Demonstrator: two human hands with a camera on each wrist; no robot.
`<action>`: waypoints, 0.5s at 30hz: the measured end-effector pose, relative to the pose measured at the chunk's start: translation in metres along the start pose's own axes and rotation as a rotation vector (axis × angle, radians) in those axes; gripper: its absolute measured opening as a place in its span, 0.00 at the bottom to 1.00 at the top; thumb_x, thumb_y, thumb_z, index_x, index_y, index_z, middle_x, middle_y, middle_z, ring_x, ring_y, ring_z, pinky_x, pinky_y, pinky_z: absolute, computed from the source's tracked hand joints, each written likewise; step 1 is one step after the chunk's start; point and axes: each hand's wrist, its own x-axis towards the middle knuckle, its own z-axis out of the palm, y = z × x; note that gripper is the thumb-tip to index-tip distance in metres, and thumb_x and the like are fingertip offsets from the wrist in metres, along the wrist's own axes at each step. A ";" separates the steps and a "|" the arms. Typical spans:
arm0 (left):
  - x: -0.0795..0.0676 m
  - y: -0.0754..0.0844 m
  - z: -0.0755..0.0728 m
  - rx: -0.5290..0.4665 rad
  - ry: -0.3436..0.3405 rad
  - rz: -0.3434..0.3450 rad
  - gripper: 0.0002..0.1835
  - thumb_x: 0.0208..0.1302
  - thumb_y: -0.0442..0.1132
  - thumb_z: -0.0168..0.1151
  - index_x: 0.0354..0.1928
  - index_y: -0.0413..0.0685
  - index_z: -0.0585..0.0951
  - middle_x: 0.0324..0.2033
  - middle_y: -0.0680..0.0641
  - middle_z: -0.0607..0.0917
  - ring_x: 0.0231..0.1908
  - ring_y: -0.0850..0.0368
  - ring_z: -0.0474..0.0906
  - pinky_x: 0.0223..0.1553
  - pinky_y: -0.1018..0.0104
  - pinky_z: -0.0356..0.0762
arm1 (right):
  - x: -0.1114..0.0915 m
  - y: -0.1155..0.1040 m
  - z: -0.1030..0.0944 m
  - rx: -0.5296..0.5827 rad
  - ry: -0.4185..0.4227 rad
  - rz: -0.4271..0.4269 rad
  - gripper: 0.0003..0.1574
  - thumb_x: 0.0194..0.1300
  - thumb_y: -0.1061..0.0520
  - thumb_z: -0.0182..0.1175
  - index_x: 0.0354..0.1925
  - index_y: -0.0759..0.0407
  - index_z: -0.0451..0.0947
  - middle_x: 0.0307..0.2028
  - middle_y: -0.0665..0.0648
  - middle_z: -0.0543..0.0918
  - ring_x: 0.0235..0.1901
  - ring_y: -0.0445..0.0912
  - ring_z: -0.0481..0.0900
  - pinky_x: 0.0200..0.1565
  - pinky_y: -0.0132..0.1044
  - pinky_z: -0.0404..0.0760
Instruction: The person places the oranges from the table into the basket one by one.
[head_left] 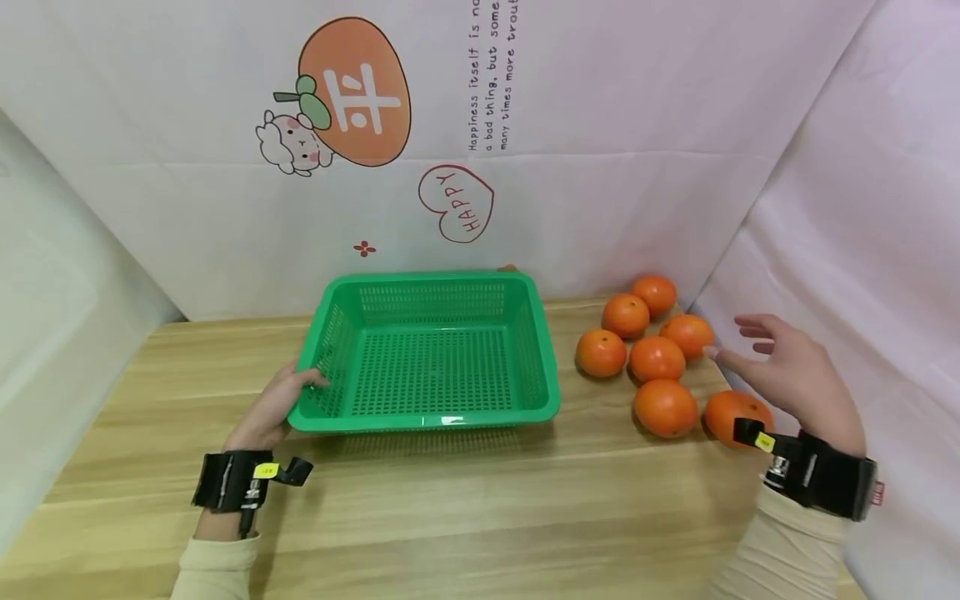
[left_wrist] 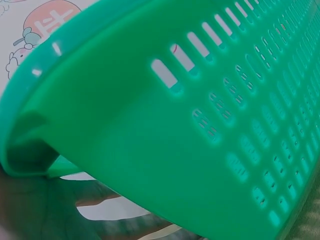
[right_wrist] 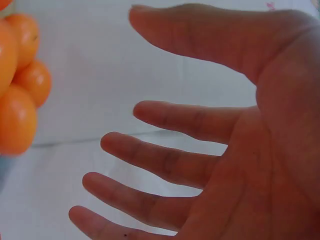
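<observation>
Your left hand [head_left: 272, 410] gripped the central green basket [head_left: 495, 418]; your right hand [head_left: 804, 382] hung fingers-apart; at frame right, all seven oranges [head_left: 657, 360] sat unbasketed.

Head camera high, facing forward-down; wrist cameras close by hands [head_left: 272, 407] [head_left: 810, 382]; left shares basket [left_wrist: 125, 140], right oranges [right_wrist: 16, 120], with head.

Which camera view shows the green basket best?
The head view: nearly the whole green basket shows, inside included. The left wrist view shows only part of it, close up; the right wrist view shows none.
</observation>
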 end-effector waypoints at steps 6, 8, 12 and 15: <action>0.002 -0.001 0.001 -0.020 -0.003 -0.001 0.41 0.76 0.39 0.44 0.85 0.42 0.41 0.72 0.27 0.67 0.55 0.55 0.82 0.52 0.63 0.86 | -0.003 0.021 0.003 -0.112 -0.097 0.005 0.59 0.73 0.29 0.57 0.78 0.71 0.54 0.73 0.80 0.64 0.66 0.78 0.66 0.54 0.73 0.73; 0.003 -0.001 0.002 -0.023 -0.009 0.004 0.41 0.76 0.39 0.44 0.85 0.41 0.41 0.72 0.27 0.67 0.56 0.54 0.81 0.52 0.63 0.85 | -0.004 0.029 0.005 -0.132 -0.121 0.003 0.59 0.73 0.30 0.59 0.78 0.72 0.54 0.72 0.82 0.64 0.64 0.79 0.67 0.54 0.73 0.74; 0.003 -0.005 0.003 -0.030 -0.019 0.000 0.41 0.76 0.38 0.44 0.85 0.41 0.41 0.72 0.28 0.66 0.55 0.54 0.81 0.52 0.63 0.85 | -0.008 0.046 0.010 -0.183 -0.174 -0.021 0.60 0.71 0.32 0.63 0.76 0.75 0.56 0.69 0.86 0.64 0.61 0.81 0.68 0.52 0.73 0.75; 0.004 -0.006 0.004 -0.028 -0.011 -0.001 0.41 0.75 0.38 0.45 0.85 0.41 0.42 0.72 0.28 0.67 0.53 0.56 0.81 0.51 0.63 0.85 | -0.008 0.058 0.015 -0.207 -0.196 -0.045 0.62 0.68 0.33 0.67 0.75 0.77 0.57 0.67 0.88 0.64 0.61 0.81 0.68 0.53 0.73 0.75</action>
